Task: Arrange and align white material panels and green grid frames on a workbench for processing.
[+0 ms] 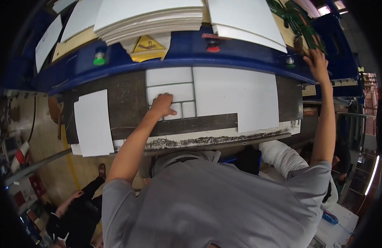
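My left hand (162, 105) lies with its fingers spread on a thin dark frame (170, 85) divided into rectangular cells. White sheet shows through the cells, and the frame rests at the left part of a large white sheet (236, 91) on the dark work surface (125, 97). My right arm is stretched far to the right. At the right end of the blue machine beam (158, 62), my right hand (318, 65) has its fingers apart, near a brown handle-like piece (298, 44) and a green button (290, 62). I see nothing held in it.
Stacked white sheets (149, 18) lie on top of the beam, with more sheets (244, 25) to their right. A red button (213, 46), another green button (99, 58) and a yellow warning sign (147, 45) face me. White pieces (94, 124) sit at left. Another person (75, 211) is behind, lower left.
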`<state>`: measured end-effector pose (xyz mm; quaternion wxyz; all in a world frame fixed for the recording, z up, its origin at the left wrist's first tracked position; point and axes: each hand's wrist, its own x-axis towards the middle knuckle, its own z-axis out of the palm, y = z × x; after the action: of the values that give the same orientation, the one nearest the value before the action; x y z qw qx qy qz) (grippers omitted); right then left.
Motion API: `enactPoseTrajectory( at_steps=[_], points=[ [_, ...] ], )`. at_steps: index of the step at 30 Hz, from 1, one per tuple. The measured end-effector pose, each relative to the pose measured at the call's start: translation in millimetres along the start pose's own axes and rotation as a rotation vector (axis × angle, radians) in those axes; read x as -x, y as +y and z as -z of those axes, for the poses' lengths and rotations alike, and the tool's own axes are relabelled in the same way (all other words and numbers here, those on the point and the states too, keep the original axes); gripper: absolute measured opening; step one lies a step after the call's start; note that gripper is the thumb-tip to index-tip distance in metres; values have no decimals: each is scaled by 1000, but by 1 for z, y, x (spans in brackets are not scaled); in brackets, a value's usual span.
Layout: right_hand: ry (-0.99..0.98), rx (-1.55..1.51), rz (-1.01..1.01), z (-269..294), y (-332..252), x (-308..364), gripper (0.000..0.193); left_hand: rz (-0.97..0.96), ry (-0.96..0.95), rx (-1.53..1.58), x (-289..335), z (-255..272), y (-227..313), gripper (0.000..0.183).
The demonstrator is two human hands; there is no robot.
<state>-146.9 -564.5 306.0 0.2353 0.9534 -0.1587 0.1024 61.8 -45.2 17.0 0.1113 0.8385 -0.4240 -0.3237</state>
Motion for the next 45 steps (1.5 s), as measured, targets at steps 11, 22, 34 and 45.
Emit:
enactPoseTrajectory(
  at_steps=[11,22,34,45],
  points=[
    [323,-1007,-410,-45,-283,256,31,137,55,-22,28,6,12,51],
    [-676,-1101,-356,-36,-408,267,23,107,154,22,33,1,8,35],
    [-567,-1229,-408,-10,-362,245,34,108,141,85,44,15,9,41],
    [-21,-449,-504,61,-105,14,37,119,510,58,33,-10,23,44]
  ],
)
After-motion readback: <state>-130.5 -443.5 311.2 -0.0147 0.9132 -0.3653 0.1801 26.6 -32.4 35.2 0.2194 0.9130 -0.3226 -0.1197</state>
